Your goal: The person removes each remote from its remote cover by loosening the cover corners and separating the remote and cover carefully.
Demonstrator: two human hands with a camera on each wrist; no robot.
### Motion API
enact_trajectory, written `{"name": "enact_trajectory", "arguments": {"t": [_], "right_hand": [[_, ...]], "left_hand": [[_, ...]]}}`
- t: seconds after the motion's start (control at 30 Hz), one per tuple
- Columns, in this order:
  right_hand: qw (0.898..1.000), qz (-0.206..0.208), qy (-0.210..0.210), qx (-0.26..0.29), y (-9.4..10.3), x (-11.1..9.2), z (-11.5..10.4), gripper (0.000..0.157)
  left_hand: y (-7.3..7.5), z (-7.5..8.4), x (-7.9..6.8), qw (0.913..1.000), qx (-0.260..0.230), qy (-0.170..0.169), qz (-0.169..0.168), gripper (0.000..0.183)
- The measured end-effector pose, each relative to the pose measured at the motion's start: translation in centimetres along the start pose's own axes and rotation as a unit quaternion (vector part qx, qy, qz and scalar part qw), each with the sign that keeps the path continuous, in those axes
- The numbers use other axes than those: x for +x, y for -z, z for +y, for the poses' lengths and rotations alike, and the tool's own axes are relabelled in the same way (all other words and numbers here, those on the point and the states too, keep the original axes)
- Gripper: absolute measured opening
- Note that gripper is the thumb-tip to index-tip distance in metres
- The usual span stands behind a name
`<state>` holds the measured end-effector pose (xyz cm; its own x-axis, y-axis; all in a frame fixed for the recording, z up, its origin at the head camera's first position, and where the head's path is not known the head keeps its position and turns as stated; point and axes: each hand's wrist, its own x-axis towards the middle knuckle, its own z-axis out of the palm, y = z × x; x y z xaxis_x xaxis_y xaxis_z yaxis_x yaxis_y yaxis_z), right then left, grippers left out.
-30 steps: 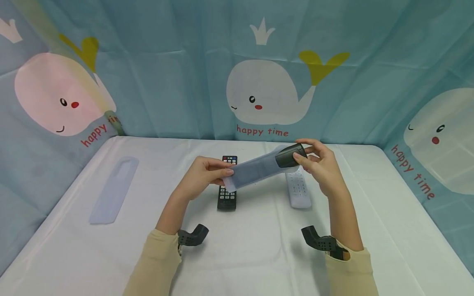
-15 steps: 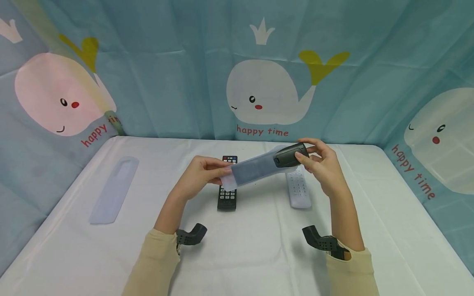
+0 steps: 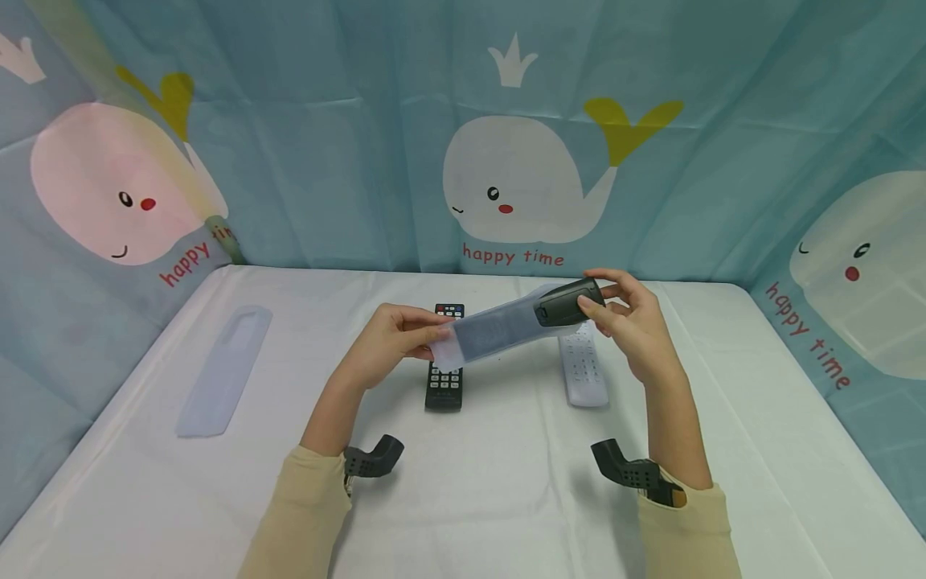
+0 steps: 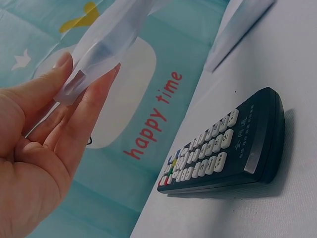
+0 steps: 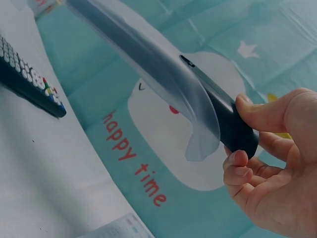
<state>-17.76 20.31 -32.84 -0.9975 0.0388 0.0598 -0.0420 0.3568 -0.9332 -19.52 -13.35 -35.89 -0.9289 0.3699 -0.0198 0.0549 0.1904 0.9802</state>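
A dark remote control (image 3: 567, 303) with its back up lies partly inside a translucent plastic sleeve (image 3: 499, 330). Both are held tilted above the table. My left hand (image 3: 394, 342) pinches the sleeve's left end between thumb and fingers, beyond the end of the remote. At the other side, the bare end of the remote is gripped by my right hand (image 3: 625, 322), thumb on one side and fingers on the other. In the right wrist view the sleeve's mouth (image 5: 210, 124) stands loose around the remote.
A black remote with pale buttons (image 3: 444, 394) lies under the sleeve's left end, partly covered from view. To its right lies a white remote (image 3: 583, 370). Another translucent sleeve (image 3: 224, 374) lies flat at the left of the white table (image 3: 499, 498). A whale-print curtain (image 3: 362, 161) hangs behind.
The dark remote has slid slightly to the right within the sleeve, so more of the sleeve's left end is unfilled. Both hands have drawn a little apart, keeping their holds.
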Motion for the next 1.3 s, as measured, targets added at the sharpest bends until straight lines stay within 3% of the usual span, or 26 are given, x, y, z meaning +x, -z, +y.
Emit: {"name": "enact_trajectory", "arguments": {"t": [1.3], "right_hand": [[1.000, 0.003, 0.011, 0.006, 0.20, -0.01, 0.07, 0.052]], "left_hand": [[0.31, 0.11, -0.05, 1.0000, -0.005, 0.001, 0.000, 0.029]]}}
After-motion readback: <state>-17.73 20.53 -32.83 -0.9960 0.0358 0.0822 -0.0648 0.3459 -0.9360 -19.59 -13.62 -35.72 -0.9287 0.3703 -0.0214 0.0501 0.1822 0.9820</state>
